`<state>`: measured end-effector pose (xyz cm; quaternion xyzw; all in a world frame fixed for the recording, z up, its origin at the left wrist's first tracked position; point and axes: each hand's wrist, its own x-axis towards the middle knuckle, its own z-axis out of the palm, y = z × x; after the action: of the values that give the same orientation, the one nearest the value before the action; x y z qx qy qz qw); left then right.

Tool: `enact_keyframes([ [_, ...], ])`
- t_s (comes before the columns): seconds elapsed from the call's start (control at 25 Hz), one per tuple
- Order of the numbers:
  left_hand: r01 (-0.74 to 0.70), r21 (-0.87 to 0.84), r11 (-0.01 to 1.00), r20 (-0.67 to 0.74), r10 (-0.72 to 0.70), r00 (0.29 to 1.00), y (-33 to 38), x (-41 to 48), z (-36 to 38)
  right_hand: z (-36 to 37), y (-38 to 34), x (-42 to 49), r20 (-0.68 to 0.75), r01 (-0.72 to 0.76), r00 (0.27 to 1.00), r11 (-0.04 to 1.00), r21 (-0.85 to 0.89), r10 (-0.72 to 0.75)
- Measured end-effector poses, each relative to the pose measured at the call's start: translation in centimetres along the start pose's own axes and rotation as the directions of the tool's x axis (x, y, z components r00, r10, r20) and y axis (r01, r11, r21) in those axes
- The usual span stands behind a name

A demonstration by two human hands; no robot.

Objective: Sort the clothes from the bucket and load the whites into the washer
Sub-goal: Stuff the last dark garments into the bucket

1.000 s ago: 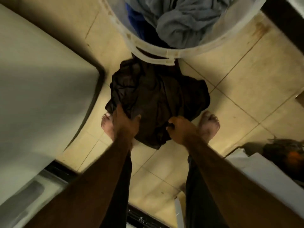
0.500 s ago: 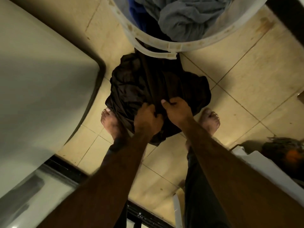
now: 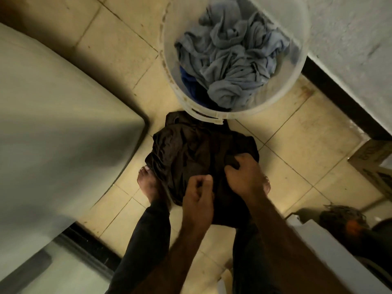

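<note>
The pale appliance (image 3: 63, 134), likely the washer, fills the left of the frame. At upper centre the bucket (image 3: 261, 110) stands on the tiled floor (image 3: 297, 145), with grey-blue clothes (image 3: 233, 60) heaped on top. Just below its rim the dark garment (image 3: 191, 153) is bunched mid-frame. A second ago the hands held its near edge apart; now they have drawn together. The right hand (image 3: 244, 177) has its fingers curled into the cloth. The left hand (image 3: 197, 200) is fisted against it, and whether it holds cloth is unclear. I judge this a dark item being gathered to set aside, with no whites loaded yet.

Matt dk cloth (image 3: 191, 153), translucent plastic bucket (image 3: 297, 81).
</note>
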<state>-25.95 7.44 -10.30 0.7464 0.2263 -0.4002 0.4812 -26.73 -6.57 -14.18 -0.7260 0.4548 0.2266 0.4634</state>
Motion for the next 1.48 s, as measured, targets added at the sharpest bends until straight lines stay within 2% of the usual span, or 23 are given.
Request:
enact_keyframes([
  [0.08, 0.048, 0.013, 0.999, -0.077, -0.047, 0.996, 1.5, 0.7, -1.0, -2.3, -2.0, -2.3, -0.025, 0.093, 0.996, 0.983, 0.157, -0.091],
  [0.16, -0.041, 0.131, 0.991, -0.117, 0.057, 0.992, 3.8, 2.1, -2.3, -4.2, -3.9, -4.4, 0.004, 0.133, 0.99, 0.93, 0.343, -0.143],
  [0.24, -0.118, 0.13, 0.984, -0.081, 0.129, 0.988, 7.1, 3.8, -3.3, -6.0, -5.7, -6.1, 0.044, 0.177, 0.97, 0.816, 0.55, -0.24],
  [0.28, -0.1, 0.04, 0.994, -0.022, 0.101, 0.995, 9.1, 4.0, -3.5, -6.7, -6.7, -6.7, 0.071, 0.163, 0.959, 0.742, 0.65, -0.273],
  [0.36, 0.051, -0.15, 0.987, 0.188, -0.022, 0.982, 11.9, 4.1, -3.1, -7.3, -8.5, -6.9, 0.098, 0.088, 0.964, 0.642, 0.761, -0.248],
  [0.4, 0.109, -0.151, 0.983, 0.297, -0.061, 0.953, 12.5, 3.6, -3.0, -7.4, -9.5, -6.5, 0.103, 0.047, 0.972, 0.604, 0.795, -0.211],
  [0.48, 0.149, -0.183, 0.972, 0.493, -0.04, 0.869, 12.4, 2.1, -2.3, -7.8, -11.8, -4.6, 0.091, -0.012, 0.988, 0.519, 0.855, -0.127],
  [0.56, 0.186, -0.165, 0.969, 0.52, -0.074, 0.851, 12.6, 0.4, -0.9, -8.4, -14.0, -1.4, 0.044, -0.036, 0.999, 0.504, 0.863, -0.005],
  [0.64, 0.239, -0.18, 0.954, 0.478, -0.128, 0.869, 12.7, -0.5, 0.7, -9.3, -15.8, 1.8, 0.011, -0.053, 0.997, 0.563, 0.825, 0.077],
  [0.76, 0.051, -0.204, 0.978, 0.406, 0.038, 0.913, 11.7, -1.4, 0.7, -9.9, -16.1, 4.4, 0.062, -0.126, 0.991, 0.644, 0.755, 0.121],
  [0.88, -0.058, -0.265, 0.962, 0.303, 0.14, 0.943, 13.6, -0.2, 0.9, -9.1, -13.6, 2.4, 0.075, -0.19, 0.98, 0.737, 0.649, 0.186],
  [0.92, -0.061, -0.284, 0.957, 0.298, 0.149, 0.943, 15.0, 0.5, 1.0, -8.6, -12.2, 1.2, 0.117, -0.213, 0.977, 0.721, 0.66, 0.181],
  [1.0, -0.095, -0.257, 0.962, 0.247, 0.161, 0.956, 17.1, 2.5, 1.4, -7.0, -9.4, -1.9, 0.319, -0.296, 0.945, 0.583, 0.757, 0.067],
  [1.04, -0.116, -0.214, 0.97, 0.219, 0.163, 0.962, 18.2, 3.7, 1.4, -6.3, -8.5, -3.4, 0.366, -0.309, 0.93, 0.532, 0.788, -0.002],
  [1.08, -0.113, -0.169, 0.979, 0.205, 0.148, 0.968, 19.0, 5.0, 1.4, -5.9, -7.9, -4.6, 0.384, -0.303, 0.922, 0.526, 0.795, -0.049],
  [1.16, -0.062, -0.073, 0.995, 0.235, 0.078, 0.969, 19.8, 6.9, 1.2, -5.3, -7.3, -5.7, 0.341, -0.2, 0.934, 0.633, 0.748, -0.108],
  [1.2, -0.043, -0.037, 0.998, 0.256, 0.051, 0.965, 19.6, 7.6, 1.1, -5.3, -7.6, -5.8, 0.271, -0.106, 0.952, 0.68, 0.725, -0.141],
  [1.28, 0.012, -0.052, 0.999, 0.306, 0.004, 0.952, 18.7, 8.4, 0.9, -5.7, -8.6, -5.2, 0.136, 0.01, 0.975, 0.65, 0.76, -0.175],
  [1.4, 0.2, -0.235, 0.951, 0.501, -0.058, 0.864, 16.5, 7.0, 0.2, -6.8, -11.1, -3.2, 0.038, 0.033, 0.993, 0.556, 0.83, -0.116],
  [1.48, 0.249, -0.248, 0.936, 0.524, -0.087, 0.847, 13.9, 5.2, -0.8, -7.7, -12.4, -1.2, 0.003, 0.032, 0.998, 0.557, 0.83, -0.062],
])
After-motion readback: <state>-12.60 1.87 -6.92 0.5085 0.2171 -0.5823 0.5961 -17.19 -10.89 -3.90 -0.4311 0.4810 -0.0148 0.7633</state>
